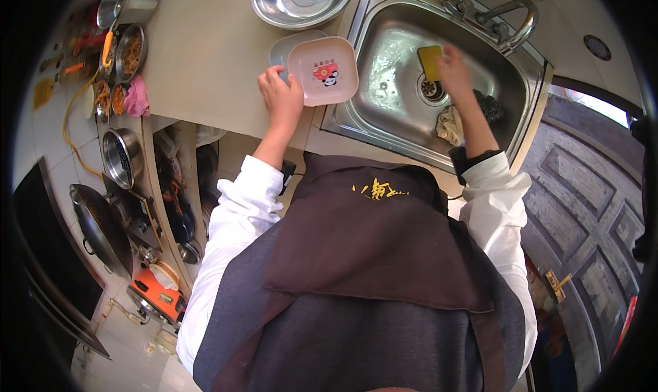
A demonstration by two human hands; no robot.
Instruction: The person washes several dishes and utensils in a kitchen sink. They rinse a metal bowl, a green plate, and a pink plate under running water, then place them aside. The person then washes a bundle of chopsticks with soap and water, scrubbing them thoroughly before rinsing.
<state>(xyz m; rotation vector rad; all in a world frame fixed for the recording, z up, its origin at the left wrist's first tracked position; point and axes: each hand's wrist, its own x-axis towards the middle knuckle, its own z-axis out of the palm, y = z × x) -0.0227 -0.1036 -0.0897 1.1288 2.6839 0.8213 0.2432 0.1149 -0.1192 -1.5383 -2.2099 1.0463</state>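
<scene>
My left hand (pixel 281 94) is at the left edge of a pink square plate (pixel 323 72) with a panda picture, fingers bent over its side. Beneath that plate, a pale bluish dish (pixel 288 46) shows at the back left, on the counter beside the sink. My right hand (pixel 455 73) is over the stainless steel sink (pixel 388 68), its fingers at the right edge of a yellow sponge (pixel 430 63); whether they grip it is unclear. The sponge is just behind the drain (pixel 431 89). A crumpled pale cloth (pixel 450 125) and a dark scouring pad (pixel 487 106) lie near my right wrist.
A steel basin (pixel 303 1) stands on the counter behind the plates. The faucet (pixel 519 27) curves over the sink's back right. Food bowls (pixel 131 52), a pink cloth (pixel 136 96) and a saucepan (pixel 113 3) line the counter's left end. A paneled door (pixel 581 181) is at the right.
</scene>
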